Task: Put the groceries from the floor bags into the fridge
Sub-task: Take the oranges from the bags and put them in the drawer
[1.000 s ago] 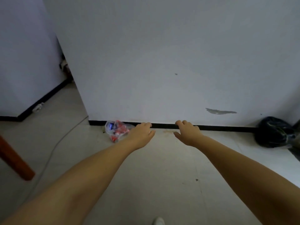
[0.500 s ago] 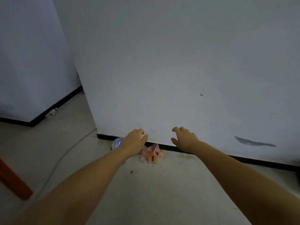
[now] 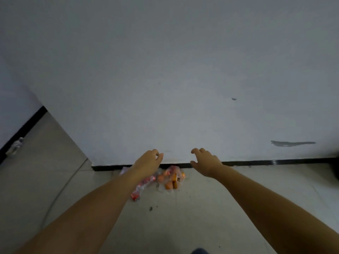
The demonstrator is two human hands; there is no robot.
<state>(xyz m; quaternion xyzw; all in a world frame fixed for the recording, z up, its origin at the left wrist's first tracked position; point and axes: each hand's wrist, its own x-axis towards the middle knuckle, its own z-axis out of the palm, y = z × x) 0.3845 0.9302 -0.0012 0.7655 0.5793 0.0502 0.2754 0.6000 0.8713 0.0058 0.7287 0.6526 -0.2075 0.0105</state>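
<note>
Reaching out and down, both hands are held over the floor with nothing in them. The left hand has loose, bent fingers and holds no thing. The right hand is the same, with its fingers spread a little and empty. The 2 hands are apart, with a gap between them.

The food is on the floor, right by the black strip at the bottom of the wall. There are 2 clear bags. The orange bag has round orange things in it and sits below the gap between the hands. The red bag lies just left of it, and the left arm hides part of it. The 2 bags look like they touch, but I cannot be sure.

I think the job has hardly started at this spot. Both bags are on the floor and neither is lifted. No fridge shows in the view, so I cannot tell if any food is in it. What is left, I think: grab the bags, lift them, carry them to the fridge, and put the food in.

A thin cord lies on the floor to the left. A small clear thing sits by the far left wall.
</note>
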